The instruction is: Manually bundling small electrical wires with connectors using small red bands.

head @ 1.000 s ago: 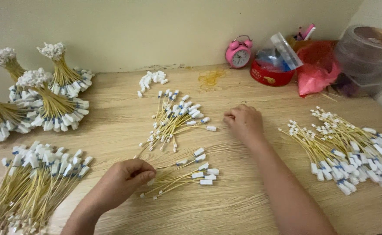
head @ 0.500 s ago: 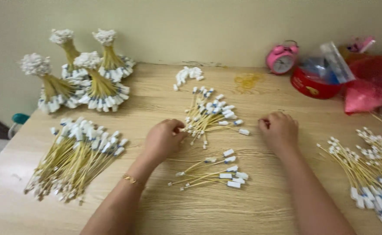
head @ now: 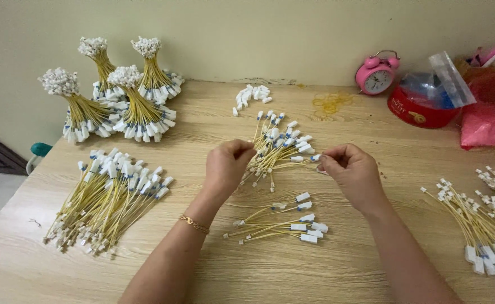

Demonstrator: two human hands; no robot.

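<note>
Both hands work over the middle pile of yellow wires with white plugs, which lies on the wooden desk between them. The left hand is curled, its fingers pinched together at the pile's left edge; what they grip is hidden behind the knuckles, so I cannot tell if a wire sits in them. The right hand has its fingers closed on something thin at the pile's right edge, likely a single wire end, though it is too small to make out clearly. A gold bracelet circles the left wrist.

Just below the hands lies a small row of wires, plugs to the right. A large loose heap of wires lies at the left. Behind it stand four tied bundles, upright and flared. Another heap at the right is cut off by the frame edge. A little cluster of white plugs lies near the wall, with a pink alarm clock, a red tub and a pink bag, partly cropped.
</note>
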